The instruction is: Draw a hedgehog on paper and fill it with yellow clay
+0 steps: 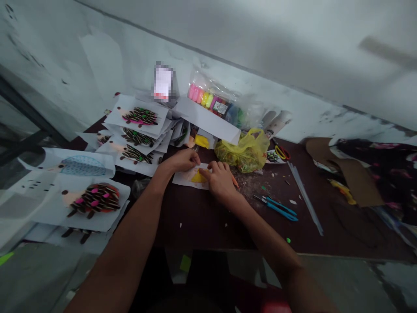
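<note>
A small white sheet of paper [181, 179] lies on the dark table under both hands. On it is a flat yellow patch [197, 176] that looks like modelling clay, beside a pale peach part. My left hand [186, 160] is closed over the sheet's upper left, thumb and fingertips together; whatever they pinch is too small to make out. With its fingers curled, my right hand [222, 179] presses on the yellow patch with its thumb side. A thin orange thing [234, 181] sticks out beside the right hand, partly hidden.
Left are stacked sheets with seed-covered hedgehog pictures [137, 154]. Behind the hands are a yellow plastic bag [243, 152], a bag of coloured clay [208, 99] and a yellow piece [202, 141]. Right lie blue-handled snips [280, 208], scissors [282, 152], clear sticks [306, 198] and scraps.
</note>
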Available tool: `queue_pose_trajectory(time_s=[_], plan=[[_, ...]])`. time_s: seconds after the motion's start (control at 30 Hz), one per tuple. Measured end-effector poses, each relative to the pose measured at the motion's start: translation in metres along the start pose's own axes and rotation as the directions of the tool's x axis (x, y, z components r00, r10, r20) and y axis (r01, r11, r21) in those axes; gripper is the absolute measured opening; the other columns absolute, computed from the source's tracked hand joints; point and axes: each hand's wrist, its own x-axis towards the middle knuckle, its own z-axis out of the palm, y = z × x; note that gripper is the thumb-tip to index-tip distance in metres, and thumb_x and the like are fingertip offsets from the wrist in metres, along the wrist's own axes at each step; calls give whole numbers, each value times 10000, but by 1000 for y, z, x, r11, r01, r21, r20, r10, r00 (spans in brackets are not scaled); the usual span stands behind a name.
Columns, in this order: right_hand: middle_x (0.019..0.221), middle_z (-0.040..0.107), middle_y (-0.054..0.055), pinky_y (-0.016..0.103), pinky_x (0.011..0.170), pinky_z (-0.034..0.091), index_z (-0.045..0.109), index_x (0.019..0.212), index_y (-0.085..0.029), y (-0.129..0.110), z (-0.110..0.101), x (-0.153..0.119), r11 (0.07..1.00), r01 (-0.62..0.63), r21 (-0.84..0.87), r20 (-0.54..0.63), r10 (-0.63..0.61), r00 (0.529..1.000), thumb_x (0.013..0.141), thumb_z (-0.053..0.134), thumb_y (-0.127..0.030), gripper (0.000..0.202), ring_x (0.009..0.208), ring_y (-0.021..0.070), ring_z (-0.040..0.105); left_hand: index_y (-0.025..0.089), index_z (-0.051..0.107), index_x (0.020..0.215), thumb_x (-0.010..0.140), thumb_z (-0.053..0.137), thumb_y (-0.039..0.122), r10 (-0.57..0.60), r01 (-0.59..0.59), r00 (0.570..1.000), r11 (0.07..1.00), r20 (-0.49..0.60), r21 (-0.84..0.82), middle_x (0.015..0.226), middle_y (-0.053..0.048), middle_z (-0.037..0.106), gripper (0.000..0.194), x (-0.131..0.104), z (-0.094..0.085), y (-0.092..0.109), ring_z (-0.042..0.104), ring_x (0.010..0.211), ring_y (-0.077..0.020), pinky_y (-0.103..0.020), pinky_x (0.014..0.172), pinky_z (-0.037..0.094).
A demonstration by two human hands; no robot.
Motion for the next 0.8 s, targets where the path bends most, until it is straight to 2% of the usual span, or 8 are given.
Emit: queue_pose_trajectory(time_s=[0.17,0.3,0.53,0.8], plan=[[1185,585,118,421,926,302,657,1284,-293,2,9,-3,999,-34,25,-34,35,999,1010,410,-224,375,1041,288,463,168,755,918,706,562,95,31,-31,999,1000,-8,5,771,-27,718,296,2,0,-4,573,650,-127,-223,611,427],[1150,597,115,424,939,297,659,1283,-288,4,8,-6,998,-51,23,-43,52,998,1002,414,-206,382,1021,283,460,170,757,908,708,570,99,46,-46,999,999,-9,13,758,-24,717,282,3,0,-5,574,652,-126,-218,605,426],[1200,593,114,407,952,298,667,1289,-282,5,8,-9,995,-89,54,-67,92,994,998,416,-177,398,1044,271,466,157,763,918,709,565,94,20,-20,1000,1000,-7,10,781,-29,718,295,3,0,-3,580,655,-128,-216,608,425],[1176,594,102,399,928,302,663,1272,-257,-5,11,-5,990,-46,132,-96,59,994,969,469,-225,361,1035,260,465,157,766,930,702,576,114,49,-49,999,999,-4,16,770,-25,721,300,3,-1,-5,603,674,-134,-204,619,436]])
